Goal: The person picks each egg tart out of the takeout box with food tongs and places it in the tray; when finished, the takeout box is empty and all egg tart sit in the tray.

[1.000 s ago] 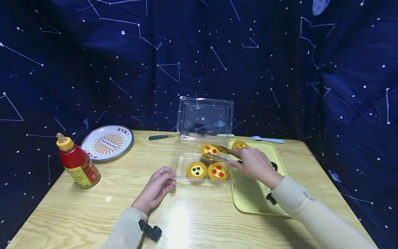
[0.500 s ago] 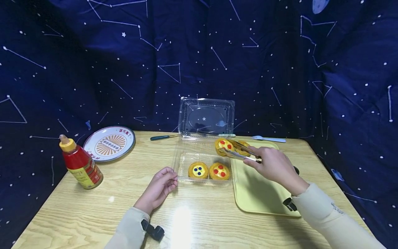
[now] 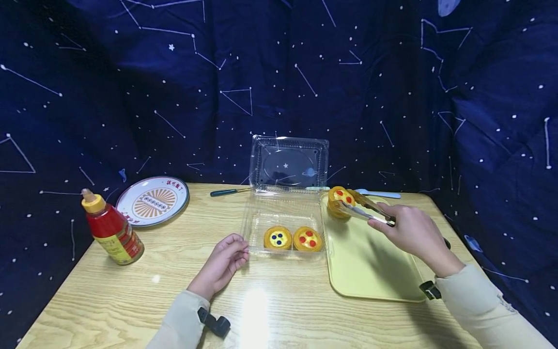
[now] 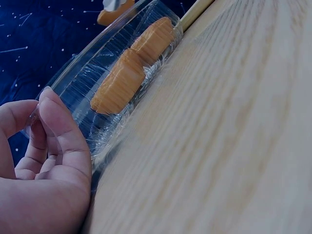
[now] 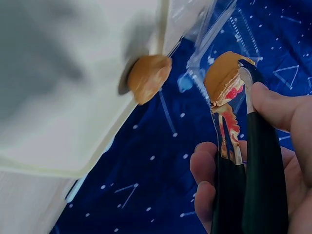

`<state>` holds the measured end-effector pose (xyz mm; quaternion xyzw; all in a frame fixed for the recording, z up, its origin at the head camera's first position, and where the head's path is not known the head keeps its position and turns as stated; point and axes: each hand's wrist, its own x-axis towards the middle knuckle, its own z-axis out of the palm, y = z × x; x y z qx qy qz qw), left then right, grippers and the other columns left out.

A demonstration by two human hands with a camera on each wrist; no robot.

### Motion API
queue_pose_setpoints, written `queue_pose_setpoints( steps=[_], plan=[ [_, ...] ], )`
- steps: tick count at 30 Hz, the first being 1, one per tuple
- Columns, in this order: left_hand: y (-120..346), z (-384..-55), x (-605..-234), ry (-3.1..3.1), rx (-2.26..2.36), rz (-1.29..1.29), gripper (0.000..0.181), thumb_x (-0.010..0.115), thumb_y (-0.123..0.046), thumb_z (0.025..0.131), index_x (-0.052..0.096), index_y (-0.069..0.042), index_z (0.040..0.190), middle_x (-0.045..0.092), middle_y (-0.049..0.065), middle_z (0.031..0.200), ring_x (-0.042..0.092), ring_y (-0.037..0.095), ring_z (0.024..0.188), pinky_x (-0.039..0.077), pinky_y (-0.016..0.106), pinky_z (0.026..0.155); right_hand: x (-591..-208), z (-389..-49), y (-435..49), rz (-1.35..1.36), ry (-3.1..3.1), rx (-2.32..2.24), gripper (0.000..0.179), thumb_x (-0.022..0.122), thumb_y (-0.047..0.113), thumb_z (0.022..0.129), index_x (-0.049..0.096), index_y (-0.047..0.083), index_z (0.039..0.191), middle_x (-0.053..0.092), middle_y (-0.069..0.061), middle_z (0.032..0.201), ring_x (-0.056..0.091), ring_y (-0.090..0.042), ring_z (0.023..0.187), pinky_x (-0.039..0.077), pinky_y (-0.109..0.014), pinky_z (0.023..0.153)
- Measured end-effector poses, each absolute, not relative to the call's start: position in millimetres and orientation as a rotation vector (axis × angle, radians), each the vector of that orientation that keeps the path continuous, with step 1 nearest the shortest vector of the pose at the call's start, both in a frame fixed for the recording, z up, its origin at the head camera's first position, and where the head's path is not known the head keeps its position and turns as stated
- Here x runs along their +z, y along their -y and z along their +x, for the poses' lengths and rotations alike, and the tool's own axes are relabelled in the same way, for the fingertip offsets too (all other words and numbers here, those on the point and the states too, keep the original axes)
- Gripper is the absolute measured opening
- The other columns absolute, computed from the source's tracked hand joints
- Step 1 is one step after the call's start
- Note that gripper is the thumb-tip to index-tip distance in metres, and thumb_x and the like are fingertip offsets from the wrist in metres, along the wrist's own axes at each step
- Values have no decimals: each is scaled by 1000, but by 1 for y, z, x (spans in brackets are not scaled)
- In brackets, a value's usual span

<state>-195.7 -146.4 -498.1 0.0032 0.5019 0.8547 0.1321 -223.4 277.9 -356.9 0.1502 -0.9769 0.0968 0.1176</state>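
My right hand (image 3: pixel 411 231) grips metal tongs (image 5: pixel 248 146) with black handles. Between their tips is an egg tart (image 5: pixel 223 75) with red dots on its filling, raised over the back left of the yellow tray (image 3: pixel 370 283). A second tart (image 5: pixel 150 78) lies on that tray and is mostly covered by the held one in the head view. My left hand (image 3: pixel 224 264) pinches the front left rim of an open clear plastic box (image 3: pixel 266 220). Inside it sit a tart with blue dots (image 3: pixel 277 238) and another with red dots (image 3: pixel 307 239).
A red sauce bottle (image 3: pixel 115 230) and a patterned plate (image 3: pixel 152 201) stand at the left. Behind the box lies a dark-handled utensil (image 3: pixel 224 192). A light blue fork (image 3: pixel 383 195) lies behind the tray, and a dark starry curtain (image 3: pixel 196 97) hangs at the table's back edge.
The tongs lifted the red-dotted tart out of the box's back right and carried it rightward over the tray. My left hand stays on the box rim.
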Motion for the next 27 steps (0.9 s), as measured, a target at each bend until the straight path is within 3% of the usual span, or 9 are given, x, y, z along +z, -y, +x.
queue_pose_setpoints(
  steps=[7, 9, 14, 18, 27],
  plan=[
    [147, -196, -499, -1466, 2473, 8, 5, 56, -7, 97, 53, -8, 94, 57, 2, 85, 59, 10, 73, 50, 17, 63, -366, -226, -304, 395, 2839, 248, 60, 70, 52, 87, 66, 8, 128, 67, -18, 81, 58, -30, 65, 39, -43, 46],
    [147, -196, -499, -1468, 2469, 13, 5, 56, -8, 97, 52, -8, 94, 57, 2, 86, 59, 9, 73, 50, 17, 63, -368, -227, -311, 383, 2837, 234, 59, 70, 51, 87, 66, 7, 127, 67, -21, 82, 60, -35, 67, 42, -48, 49],
    [147, -196, -500, -1472, 2467, 9, 5, 57, -8, 97, 53, -8, 94, 57, 3, 86, 59, 10, 73, 50, 17, 63, -377, -231, -325, 333, 2851, 233, 59, 69, 52, 87, 66, 8, 126, 66, -30, 103, 63, -49, 83, 45, -60, 56],
    [147, -195, -499, -1473, 2470, -3, 5, 57, -7, 97, 53, -8, 93, 57, 3, 85, 59, 10, 73, 50, 17, 63, -384, -236, -334, 307, 2873, 230, 58, 70, 52, 87, 66, 10, 125, 66, -29, 100, 62, -50, 80, 44, -58, 51],
    [146, -194, -497, -1468, 2476, 8, 5, 56, -7, 97, 53, -9, 93, 57, 2, 85, 59, 9, 72, 49, 17, 62, -395, -247, -343, 302, 2925, 140, 62, 68, 53, 87, 65, 4, 124, 65, -28, 89, 62, -46, 73, 44, -57, 55]
  ],
)
